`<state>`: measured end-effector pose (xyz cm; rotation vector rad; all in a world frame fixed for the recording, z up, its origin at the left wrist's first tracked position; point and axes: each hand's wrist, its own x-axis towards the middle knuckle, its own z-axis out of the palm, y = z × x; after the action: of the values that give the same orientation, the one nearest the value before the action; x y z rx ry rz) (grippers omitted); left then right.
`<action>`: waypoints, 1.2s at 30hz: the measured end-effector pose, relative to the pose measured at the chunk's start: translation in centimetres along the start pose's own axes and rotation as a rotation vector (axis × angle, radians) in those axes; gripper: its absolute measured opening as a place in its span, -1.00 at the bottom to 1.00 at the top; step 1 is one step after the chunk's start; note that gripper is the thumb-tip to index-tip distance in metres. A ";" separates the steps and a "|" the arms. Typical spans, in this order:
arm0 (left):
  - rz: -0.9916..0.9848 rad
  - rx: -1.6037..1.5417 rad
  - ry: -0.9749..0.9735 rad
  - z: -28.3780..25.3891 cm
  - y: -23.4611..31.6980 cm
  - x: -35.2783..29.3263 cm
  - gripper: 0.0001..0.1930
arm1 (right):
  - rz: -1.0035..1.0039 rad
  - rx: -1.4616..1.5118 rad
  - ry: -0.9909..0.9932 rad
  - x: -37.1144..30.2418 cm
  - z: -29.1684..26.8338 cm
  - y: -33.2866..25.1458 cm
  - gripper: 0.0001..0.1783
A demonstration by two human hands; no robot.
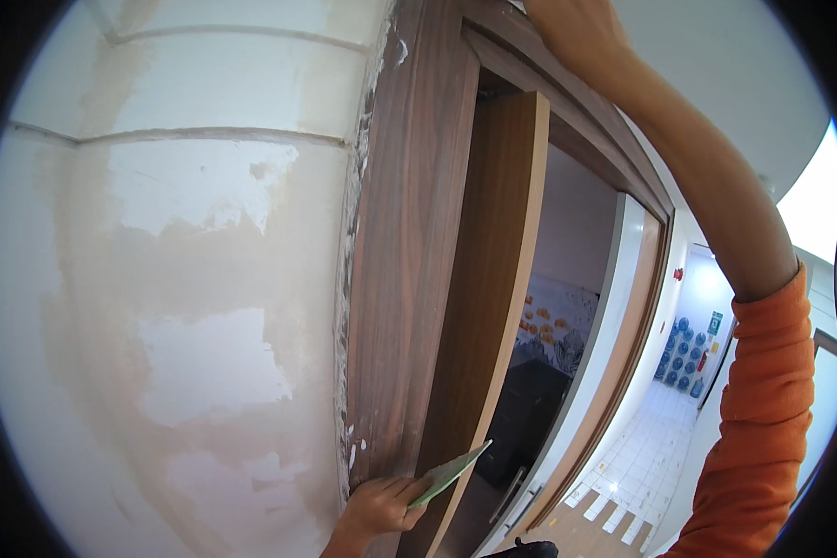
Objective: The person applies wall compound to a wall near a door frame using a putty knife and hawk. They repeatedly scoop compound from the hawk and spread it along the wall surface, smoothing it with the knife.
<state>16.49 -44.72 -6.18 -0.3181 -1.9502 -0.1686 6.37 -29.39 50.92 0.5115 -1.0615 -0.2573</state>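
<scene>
Low in the view, my left hand (379, 510) is closed around a thin, flat green piece (449, 477) with a pale edge, whose exact kind I cannot make out. That hand is beside the brown wood-grain door frame (405, 232), in front of the wooden door (488, 279). My right arm, in an orange sleeve, stretches up. My right hand (577, 33) is at the top of the frame, and its fingers are mostly cut off by the upper edge of the view. White smears and a rough, dirty strip run along the frame's left edge.
Left of the frame, the wall (223, 279) has white and beige filler patches and two grooves. Past the door is a room with a dark cabinet (525, 409). On the right, a tiled corridor (651, 432) leads to several stacked blue water bottles (684, 358).
</scene>
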 end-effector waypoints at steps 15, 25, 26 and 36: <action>-0.128 -0.161 0.033 -0.2 0.7 0.0 -0.76 | 0.224 0.218 -0.014 -4.3 -7.9 2.8 -0.64; -0.862 -1.543 0.489 -2.4 6.7 5.3 -0.49 | 0.751 2.365 -0.721 -31.6 -6.3 -4.6 -0.49; -0.918 -1.646 0.477 -2.8 7.3 6.6 -0.51 | 0.757 2.500 -0.762 -33.9 -6.3 -5.7 -0.47; -1.073 -1.840 0.249 -2.5 7.0 6.6 -0.59 | 0.433 2.479 -1.321 -37.2 -5.0 -10.6 -0.53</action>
<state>18.38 -37.72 0.65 -0.2993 -0.9526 -2.5211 -6.39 -20.72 15.05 2.4105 -2.3248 1.6689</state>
